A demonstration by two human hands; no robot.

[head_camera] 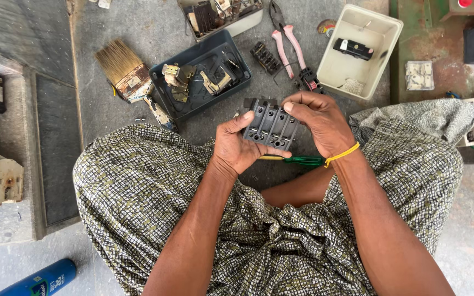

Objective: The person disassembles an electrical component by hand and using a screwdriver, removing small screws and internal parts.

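A dark grey plastic electrical block [269, 125] with several slots and holes is gripped by both hands above my lap. My left hand [236, 147] cups its left side from below, thumb on its top corner. My right hand [318, 123] wraps over its right side, fingers curled along its upper edge; a yellow band circles that wrist. A green-handled screwdriver [302, 160] lies under the hands on the floor. I sit cross-legged in checked cloth [138, 186].
On the concrete floor ahead: a dark tray [197, 82] of metal contact parts, a worn paintbrush [127, 74], pink-handled pliers [287, 46], a small black terminal piece [265, 57], a cream box [361, 52] holding a black part. A blue spray can [37, 280] lies lower left.
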